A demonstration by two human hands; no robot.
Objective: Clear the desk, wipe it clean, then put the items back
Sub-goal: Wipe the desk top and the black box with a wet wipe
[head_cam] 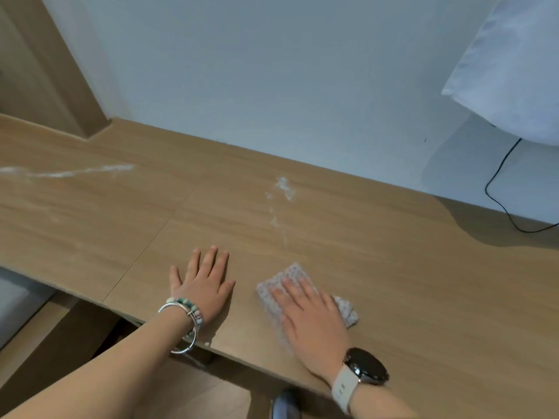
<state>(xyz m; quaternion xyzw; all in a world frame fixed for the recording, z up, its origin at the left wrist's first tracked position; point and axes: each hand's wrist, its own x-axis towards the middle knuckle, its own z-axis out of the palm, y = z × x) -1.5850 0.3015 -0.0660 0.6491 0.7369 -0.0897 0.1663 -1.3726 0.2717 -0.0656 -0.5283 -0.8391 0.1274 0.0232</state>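
The wooden tabletop [393,282] runs across the view below a pale wall [272,71]; its front edge cuts through the lower left, with the floor [196,394] showing beneath.

The left hand [202,287] lies palm down on the tabletop near that front edge, fingers straight and spread, grasping nothing; its wrist carries bracelets [184,317], thin silver bangles and a string of green and white beads.

Just beside it but apart, the right hand [311,317] lies flat on a cloth [289,275], fingers straight and pressing on it rather than curled round it; the hand is somewhat blurred. The cloth is small, pale and dotted, bunched or folded, and rests on the tabletop near the front edge; one corner shows beyond the fingertips and another pokes out on the little-finger side. A watch [366,365] with a dark round face and a white strap sits on the right wrist.

A long white streak [72,172] lies on the tabletop at the far left; a shorter white smear [282,189] lies between the cloth and the wall, thinning into a faint trail toward the cloth.

At the right a black cable [499,189] hangs down the wall and loops onto the tabletop; above it hangs a white pillow-like fabric [514,65]; a wooden frame [60,71] stands at the upper left, meeting the tabletop's back corner. A grey blurred shape [286,403] shows at the bottom edge; I cannot tell what it is.
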